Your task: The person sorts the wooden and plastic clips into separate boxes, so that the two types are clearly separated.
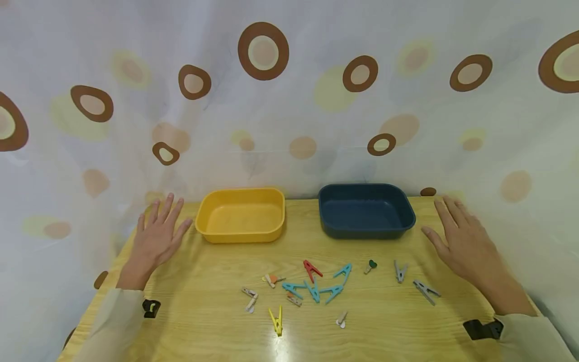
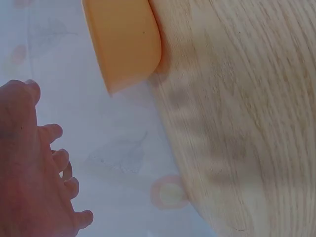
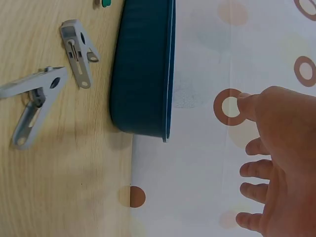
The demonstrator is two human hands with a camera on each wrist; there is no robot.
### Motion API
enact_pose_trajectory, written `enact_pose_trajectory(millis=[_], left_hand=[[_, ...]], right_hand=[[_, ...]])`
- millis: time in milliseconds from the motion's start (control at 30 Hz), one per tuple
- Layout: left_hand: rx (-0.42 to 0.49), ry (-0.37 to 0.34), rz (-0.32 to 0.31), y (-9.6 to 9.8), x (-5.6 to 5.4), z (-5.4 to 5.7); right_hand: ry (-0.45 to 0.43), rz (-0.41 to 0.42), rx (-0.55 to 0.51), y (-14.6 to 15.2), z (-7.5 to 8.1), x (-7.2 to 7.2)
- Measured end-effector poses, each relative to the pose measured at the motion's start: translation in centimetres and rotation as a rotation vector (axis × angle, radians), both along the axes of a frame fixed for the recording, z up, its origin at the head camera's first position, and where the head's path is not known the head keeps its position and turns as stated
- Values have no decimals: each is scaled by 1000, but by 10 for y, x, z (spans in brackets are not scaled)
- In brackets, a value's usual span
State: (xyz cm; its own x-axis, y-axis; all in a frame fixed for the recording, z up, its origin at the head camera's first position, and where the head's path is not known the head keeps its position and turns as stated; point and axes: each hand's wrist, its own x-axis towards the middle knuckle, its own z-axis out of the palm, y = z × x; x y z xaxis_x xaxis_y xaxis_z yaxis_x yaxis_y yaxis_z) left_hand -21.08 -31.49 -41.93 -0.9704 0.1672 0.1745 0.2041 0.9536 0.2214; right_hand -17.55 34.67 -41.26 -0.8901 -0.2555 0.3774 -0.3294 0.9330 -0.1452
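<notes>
My left hand is held with fingers spread just left of the yellow bin, holding nothing. On the other side my right hand, also bare of any object, stretches its fingers beside the dark blue bin. Between and in front of the bins lie clothespins: a red one, several light blue ones, a yellow one and two grey ones. The grey clothespins are nearest the right hand. Small wooden clips with decorations are scattered among them, one with a green top.
Both bins stand at the back edge of the wooden table. Behind it hangs a pale curtain with brown ring patterns, which also closes off both sides. Black straps are at the wrists.
</notes>
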Motion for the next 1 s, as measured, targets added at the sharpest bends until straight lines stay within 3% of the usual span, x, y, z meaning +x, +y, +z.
enact_pose_trajectory(millis=[133, 433, 733, 1000], left_hand=[[15, 19, 9, -3, 2, -5], [68, -16, 11, 3, 2, -18], [66, -40, 31, 15, 4, -29], [66, -67, 28, 19, 7, -39]], right_hand=[[68, 20, -33, 1, 0, 11], [111, 3, -152, 2, -8, 37], [59, -33, -333, 0, -28, 62], [0, -86, -383, -4, -51, 75]])
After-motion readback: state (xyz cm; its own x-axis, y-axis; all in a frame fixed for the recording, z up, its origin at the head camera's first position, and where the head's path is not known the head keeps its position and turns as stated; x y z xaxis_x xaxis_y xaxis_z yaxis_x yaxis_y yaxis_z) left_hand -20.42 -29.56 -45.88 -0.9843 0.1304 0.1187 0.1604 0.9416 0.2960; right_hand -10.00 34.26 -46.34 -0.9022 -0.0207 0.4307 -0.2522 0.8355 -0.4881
